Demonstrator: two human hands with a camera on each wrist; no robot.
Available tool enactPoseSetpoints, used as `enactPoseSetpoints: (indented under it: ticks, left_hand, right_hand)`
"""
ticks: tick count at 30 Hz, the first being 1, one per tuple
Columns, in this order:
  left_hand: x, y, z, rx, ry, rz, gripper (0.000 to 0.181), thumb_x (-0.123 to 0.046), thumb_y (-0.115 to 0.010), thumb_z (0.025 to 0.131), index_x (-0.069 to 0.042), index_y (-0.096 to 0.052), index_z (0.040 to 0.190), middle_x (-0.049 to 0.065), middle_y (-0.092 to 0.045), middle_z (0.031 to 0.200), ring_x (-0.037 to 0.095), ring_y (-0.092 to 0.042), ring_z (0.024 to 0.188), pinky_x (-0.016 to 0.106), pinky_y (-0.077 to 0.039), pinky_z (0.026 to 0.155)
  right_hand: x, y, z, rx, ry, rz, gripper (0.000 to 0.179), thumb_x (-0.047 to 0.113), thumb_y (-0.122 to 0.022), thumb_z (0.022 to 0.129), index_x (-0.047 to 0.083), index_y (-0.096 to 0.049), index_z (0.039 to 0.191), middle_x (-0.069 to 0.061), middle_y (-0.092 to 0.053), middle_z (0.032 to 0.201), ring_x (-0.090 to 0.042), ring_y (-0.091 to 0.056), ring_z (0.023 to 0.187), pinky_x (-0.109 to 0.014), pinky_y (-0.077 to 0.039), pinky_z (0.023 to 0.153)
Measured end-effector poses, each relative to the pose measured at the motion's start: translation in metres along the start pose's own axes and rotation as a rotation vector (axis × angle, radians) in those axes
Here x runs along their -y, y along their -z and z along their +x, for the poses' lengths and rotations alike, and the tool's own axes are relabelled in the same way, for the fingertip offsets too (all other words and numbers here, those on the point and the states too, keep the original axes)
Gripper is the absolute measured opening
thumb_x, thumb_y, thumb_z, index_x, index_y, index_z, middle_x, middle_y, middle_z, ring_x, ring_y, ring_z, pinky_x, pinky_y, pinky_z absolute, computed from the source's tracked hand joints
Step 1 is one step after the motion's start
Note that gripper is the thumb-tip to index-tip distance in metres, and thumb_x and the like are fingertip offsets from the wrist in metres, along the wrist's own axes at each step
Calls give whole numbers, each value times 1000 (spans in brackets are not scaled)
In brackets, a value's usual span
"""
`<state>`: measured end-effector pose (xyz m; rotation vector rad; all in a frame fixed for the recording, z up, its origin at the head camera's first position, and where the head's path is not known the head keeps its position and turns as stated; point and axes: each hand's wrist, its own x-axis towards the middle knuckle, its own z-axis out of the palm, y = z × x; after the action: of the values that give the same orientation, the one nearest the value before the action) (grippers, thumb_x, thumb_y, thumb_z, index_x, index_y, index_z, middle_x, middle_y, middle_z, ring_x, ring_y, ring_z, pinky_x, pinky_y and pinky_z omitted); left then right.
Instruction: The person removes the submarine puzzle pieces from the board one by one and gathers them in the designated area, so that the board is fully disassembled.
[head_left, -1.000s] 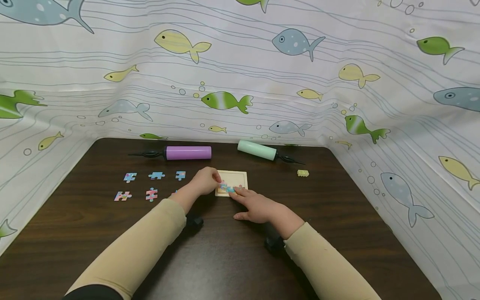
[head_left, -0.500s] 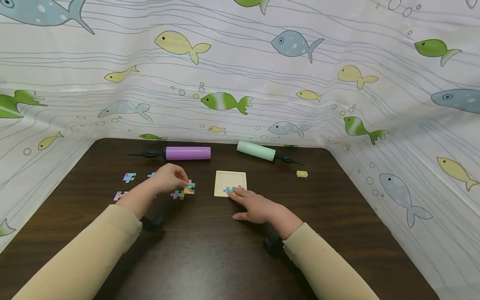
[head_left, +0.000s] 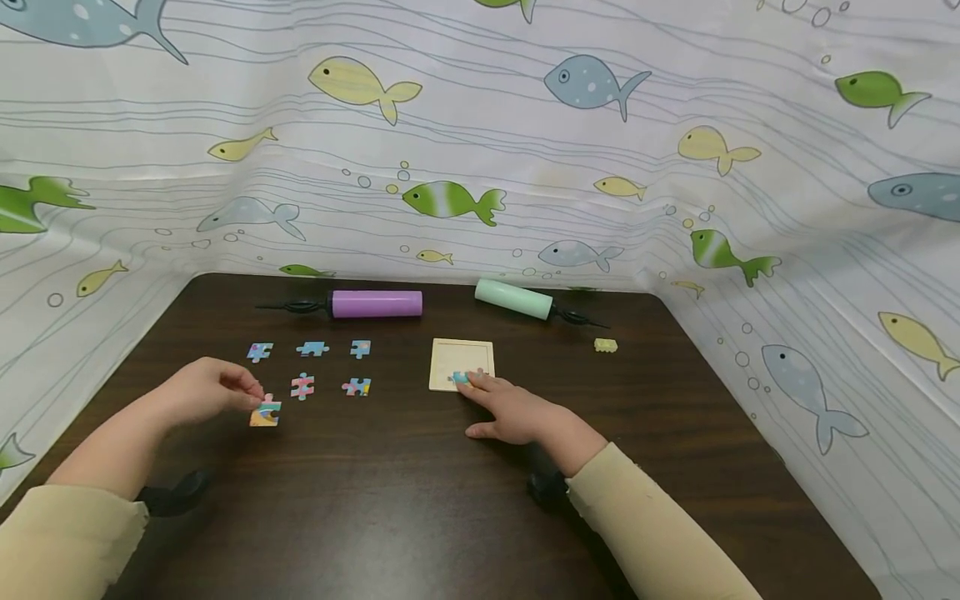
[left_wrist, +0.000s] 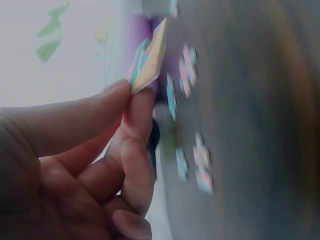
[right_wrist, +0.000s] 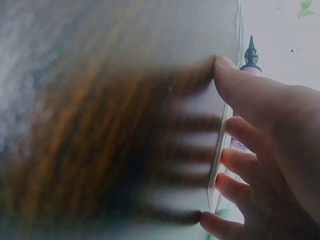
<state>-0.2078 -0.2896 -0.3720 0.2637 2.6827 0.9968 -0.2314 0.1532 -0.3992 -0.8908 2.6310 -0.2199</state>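
My left hand (head_left: 206,393) pinches a jigsaw piece (head_left: 265,415) between thumb and index finger, over the left part of the table. In the left wrist view this piece (left_wrist: 154,57), yellow and blue, is tilted nearly edge-on. The pale wooden puzzle frame (head_left: 448,357) lies at mid-table. My right hand (head_left: 517,413) rests with extended fingertips at its near right corner, its thumb on the table. A blue jigsaw piece (head_left: 458,377) lies in the frame, partly covered by those fingers. In the right wrist view, the fingertips (right_wrist: 233,159) touch the frame's edge.
Several loose jigsaw pieces lie on the left, among them a pink one (head_left: 303,387) and a blue one (head_left: 312,349). Behind are a purple hand pump (head_left: 377,304) and a mint-green pump (head_left: 513,299). A small yellow block (head_left: 605,345) sits at right. A fish-print curtain (head_left: 480,150) surrounds the table.
My left hand has lifted the yellow-and-blue jigsaw piece out of the frame and carried it left, past the loose pieces. My right hand has stayed on the frame.
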Motion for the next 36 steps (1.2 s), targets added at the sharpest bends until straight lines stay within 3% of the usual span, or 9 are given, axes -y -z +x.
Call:
enactPoseSetpoints:
  ticks: [6,11,16,24,29,36]
  left_hand:
    - [29,12,-18,38,56,11,9,-8,-68,90,1,-70,91,5,-65,87,22,-53,82,38,-44,69]
    - [40,12,-23,56,55,34,9,-6,-66,90,2,-69,90,5,-66,86,20,-56,81,38,-47,70]
    - [43,8,-23,16,42,56,10,-6,-67,91,3,-69,88,5,-65,84,20,-55,78,38,-46,68]
    - [42,4,-20,-104,40,116,10,-11,-72,88,-1,-70,85,5,-64,81,21,-49,74,37,-39,64]
    - [25,3,-14,-142,9,122,10,-13,-72,88,-3,-71,85,4,-64,81,21,-52,75,38,-40,64]
    - [-24,-5,12,-96,-56,60,12,-14,-71,90,-2,-71,91,4,-65,85,24,-54,79,37,-44,64]
  right_hand:
    - [0,0,-1,6,-5,-2,77,46,-60,96,21,-22,158,-4,-12,164,-25,-8,149,-43,-19,115]
    - [0,-1,-2,3,-8,1,77,46,-60,96,21,-22,158,-4,-11,164,-24,-7,149,-42,-18,115]
    - [0,-1,-2,0,-5,13,78,46,-61,96,21,-22,158,-4,-11,164,-24,-8,149,-42,-18,115]
    - [1,0,-3,-5,2,22,78,45,-61,95,19,-23,158,-5,-12,164,-26,-9,149,-43,-19,115]
    - [1,0,-4,-6,-1,21,77,45,-61,95,20,-23,158,-5,-12,164,-25,-9,149,-43,-20,115]
    - [1,1,-4,-3,-2,21,78,45,-61,96,20,-22,158,-5,-11,164,-25,-8,149,-43,-19,115]
